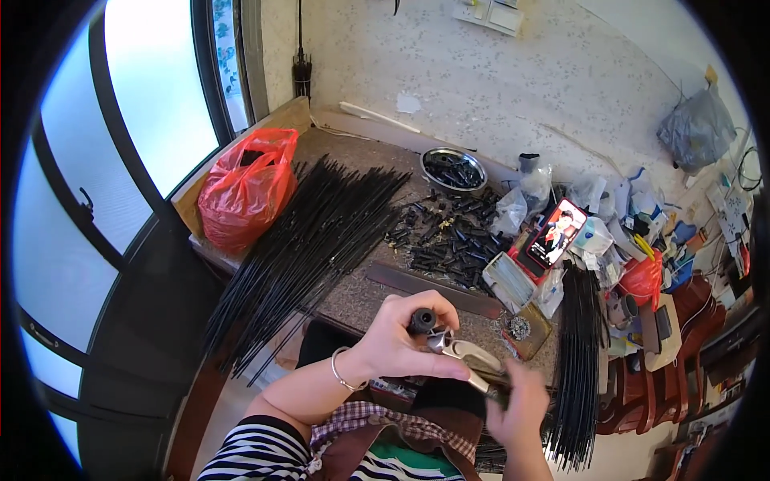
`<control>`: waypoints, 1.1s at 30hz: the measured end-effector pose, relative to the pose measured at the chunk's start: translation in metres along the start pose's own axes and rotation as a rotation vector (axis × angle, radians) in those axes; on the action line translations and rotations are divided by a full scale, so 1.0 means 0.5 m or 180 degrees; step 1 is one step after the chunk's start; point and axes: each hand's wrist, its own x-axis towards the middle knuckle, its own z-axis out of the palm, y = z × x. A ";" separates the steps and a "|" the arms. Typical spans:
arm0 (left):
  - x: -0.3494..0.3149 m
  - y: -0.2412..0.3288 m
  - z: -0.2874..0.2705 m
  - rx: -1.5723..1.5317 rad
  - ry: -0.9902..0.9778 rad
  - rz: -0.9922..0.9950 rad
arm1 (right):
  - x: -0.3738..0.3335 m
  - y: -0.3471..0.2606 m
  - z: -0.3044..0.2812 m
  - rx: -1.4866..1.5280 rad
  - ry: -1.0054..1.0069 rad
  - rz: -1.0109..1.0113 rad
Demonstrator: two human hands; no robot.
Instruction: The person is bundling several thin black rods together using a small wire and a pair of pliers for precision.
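Note:
My left hand [405, 341] is closed around a short black tubular piece [422, 321], whose hollow round end faces up. Against that piece lies the head of a silver-coloured metal hand tool [472, 355] with long handles. My right hand [521, 401], slightly blurred, grips the handle end of this tool. Both hands are in front of the table's near edge, above my lap. Beyond them, a loose heap of small black fittings [457, 240] covers the middle of the table. A flat dark bar [433, 290] lies between the heap and my hands.
Long thin black rods [309, 248] spread across the table's left; another bundle [576, 361] hangs over its right edge. A red plastic bag [247, 192] stands far left. Behind the heap is a metal bowl [453, 170] of fittings. A lit phone [557, 232] leans among clutter at right.

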 end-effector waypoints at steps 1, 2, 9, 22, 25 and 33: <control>0.000 -0.001 -0.004 -0.0176 -0.0072 -0.0125 | -0.009 -0.015 0.004 0.0162 -0.0789 0.0175; 0.004 -0.001 -0.003 -0.0007 -0.0238 0.0064 | -0.030 -0.025 0.015 0.1634 -0.1599 0.0939; -0.013 -0.004 0.011 0.0274 0.0060 0.0009 | 0.006 -0.025 -0.013 0.4893 -0.2803 0.2229; -0.039 -0.049 0.033 0.0152 0.0714 -0.0557 | -0.074 -0.059 0.103 0.4962 -0.2143 0.2005; -0.036 -0.054 0.029 0.0098 0.0774 -0.0455 | -0.047 -0.042 0.092 0.3771 -0.1345 0.2057; -0.042 -0.058 0.025 0.0070 0.0019 -0.0356 | 0.012 0.221 0.105 0.0040 -0.0190 0.1860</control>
